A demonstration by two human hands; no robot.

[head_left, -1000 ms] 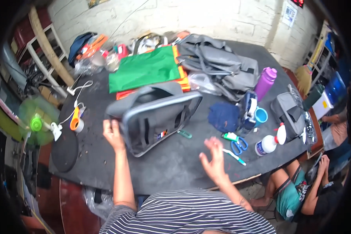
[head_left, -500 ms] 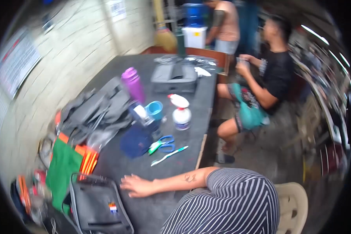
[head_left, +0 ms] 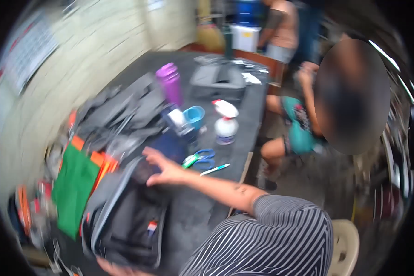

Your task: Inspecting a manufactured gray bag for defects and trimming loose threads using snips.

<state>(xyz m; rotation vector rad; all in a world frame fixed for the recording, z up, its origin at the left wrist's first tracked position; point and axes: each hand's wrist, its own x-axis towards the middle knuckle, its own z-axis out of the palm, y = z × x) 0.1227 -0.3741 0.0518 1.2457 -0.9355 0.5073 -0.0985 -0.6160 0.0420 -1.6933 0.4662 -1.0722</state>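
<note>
A black and grey zippered bag [head_left: 135, 216] with a small orange, white and blue tag stands tilted on the near left of the table. My right hand [head_left: 166, 172] is at its upper corner, thumb and fingers spread apart; whether it touches the rim I cannot tell. My left hand [head_left: 119, 267] is at the bag's lower edge, blurred and partly cut off by the picture's rim. Just beyond my right hand lie blue-handled scissors [head_left: 206, 158], partly hidden, with a green part, and a white and teal pen-like stick [head_left: 216, 169].
On the dark table [head_left: 207, 195] are a spray bottle [head_left: 226, 129], blue cup [head_left: 194, 117], purple bottle [head_left: 171, 85], another grey bag [head_left: 217, 83] and heaped grey fabric [head_left: 119, 108]. Green cloth [head_left: 76, 188] hangs at the left. One person sits at the right [head_left: 303, 119]; another stands behind [head_left: 285, 30].
My right hand has come off the tabletop to the bag's upper corner. My left hand has come into view at the bottom. The bag has tipped up and shifted; the whole view has swung slightly.
</note>
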